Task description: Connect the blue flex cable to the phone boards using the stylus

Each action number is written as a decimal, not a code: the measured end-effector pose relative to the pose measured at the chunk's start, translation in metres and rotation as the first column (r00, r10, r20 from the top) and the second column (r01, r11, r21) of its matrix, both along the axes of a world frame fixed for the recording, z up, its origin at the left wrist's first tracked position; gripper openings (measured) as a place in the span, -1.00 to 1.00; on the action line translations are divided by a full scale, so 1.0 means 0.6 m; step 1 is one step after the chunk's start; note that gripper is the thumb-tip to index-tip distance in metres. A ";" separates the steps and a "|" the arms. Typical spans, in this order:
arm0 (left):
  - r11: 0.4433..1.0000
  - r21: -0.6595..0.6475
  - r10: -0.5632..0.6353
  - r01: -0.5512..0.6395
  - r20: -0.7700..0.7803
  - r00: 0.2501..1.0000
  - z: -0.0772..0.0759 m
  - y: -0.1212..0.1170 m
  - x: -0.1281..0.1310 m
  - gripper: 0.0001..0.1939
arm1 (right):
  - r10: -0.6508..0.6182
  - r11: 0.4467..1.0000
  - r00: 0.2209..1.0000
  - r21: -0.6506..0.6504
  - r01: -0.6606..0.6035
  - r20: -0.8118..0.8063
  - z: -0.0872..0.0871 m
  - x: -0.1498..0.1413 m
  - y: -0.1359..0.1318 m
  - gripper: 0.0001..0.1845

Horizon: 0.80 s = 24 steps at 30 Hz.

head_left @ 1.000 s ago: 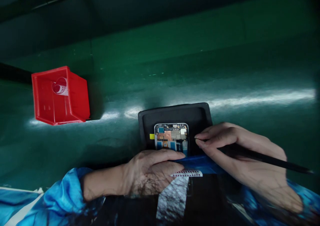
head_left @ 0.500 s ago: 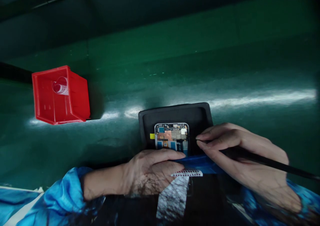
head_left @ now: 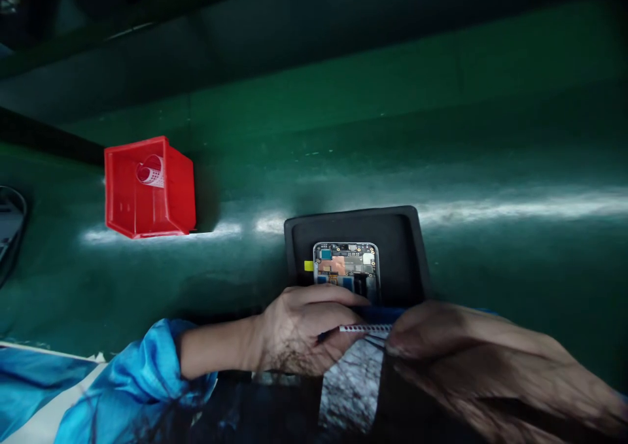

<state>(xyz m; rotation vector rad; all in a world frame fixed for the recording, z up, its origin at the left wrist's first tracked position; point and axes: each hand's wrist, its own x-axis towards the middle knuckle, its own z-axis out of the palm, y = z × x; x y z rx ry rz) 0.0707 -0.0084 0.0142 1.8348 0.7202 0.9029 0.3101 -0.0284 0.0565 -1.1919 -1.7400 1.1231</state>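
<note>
Black tray held the opened phone; left hand gripped a white strip, right hand pinching its end, ready for careful peeling.

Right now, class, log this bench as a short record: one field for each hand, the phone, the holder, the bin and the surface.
left hand: rests at the phone's near end, fingers on a white strip
right hand: fingertips at the strip's other end
phone: back off, circuitry exposed
holder: black tray under the phone
bin: red, far left
surface: green mat
</note>
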 end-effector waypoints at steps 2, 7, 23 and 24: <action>1.000 -0.003 -0.005 0.005 0.002 1.000 -0.001 0.002 0.002 -0.89 | 0.100 0.995 0.989 0.026 -0.098 -0.108 0.009 -0.007 0.015 -0.81; 1.000 0.002 0.011 -0.011 0.034 0.999 0.003 0.005 0.006 -0.86 | 0.083 0.994 0.991 0.085 -0.075 -0.101 0.018 -0.013 0.024 -0.75; 1.000 -0.014 0.016 -0.016 -0.032 0.999 0.013 0.006 0.002 -0.86 | 0.092 0.978 0.995 0.193 -0.083 -0.042 0.023 -0.006 0.031 -0.80; 1.000 -0.009 0.008 -0.009 -0.040 0.999 0.012 0.006 0.002 -0.86 | 0.089 0.978 0.995 0.193 -0.079 -0.046 0.022 -0.005 0.030 -0.80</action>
